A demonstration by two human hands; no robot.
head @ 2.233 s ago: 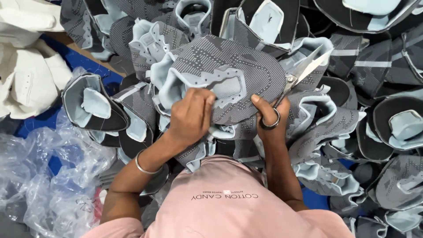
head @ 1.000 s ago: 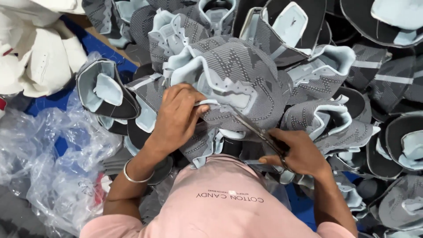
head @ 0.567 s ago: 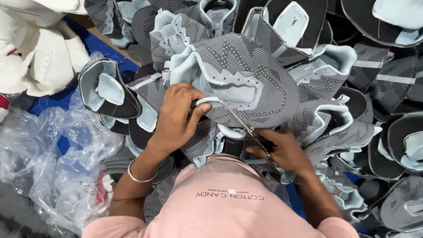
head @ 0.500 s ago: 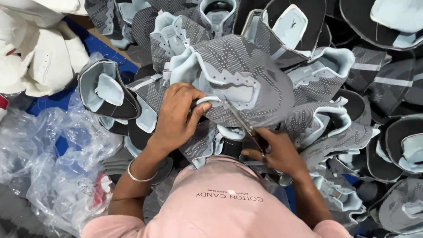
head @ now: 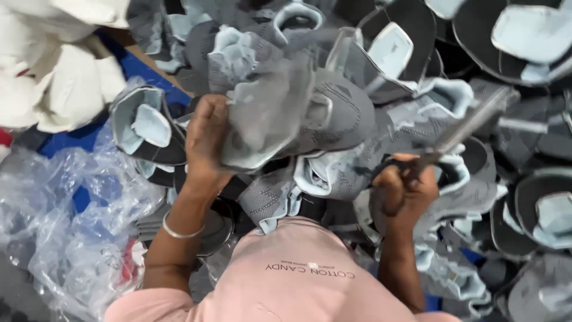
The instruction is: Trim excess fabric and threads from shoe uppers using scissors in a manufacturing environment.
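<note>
My left hand (head: 205,140) grips a grey knitted shoe upper with pale blue lining (head: 268,116), which is lifted and blurred by motion. My right hand (head: 405,191) is closed on a pair of scissors (head: 462,128) whose blades point up and to the right, away from the upper. A thin metal bangle (head: 179,229) sits on my left wrist. Both hands hover above a heap of similar grey and pale blue shoe uppers (head: 381,101).
Clear crumpled plastic bags (head: 65,238) lie at the lower left over a blue sheet (head: 59,143). White fabric pieces (head: 53,65) are piled at the upper left. Dark uppers with pale blue insoles (head: 536,214) fill the right side.
The scissors have swung off the upper, out to the right. My left hand has lifted and turned the upper leftward.
</note>
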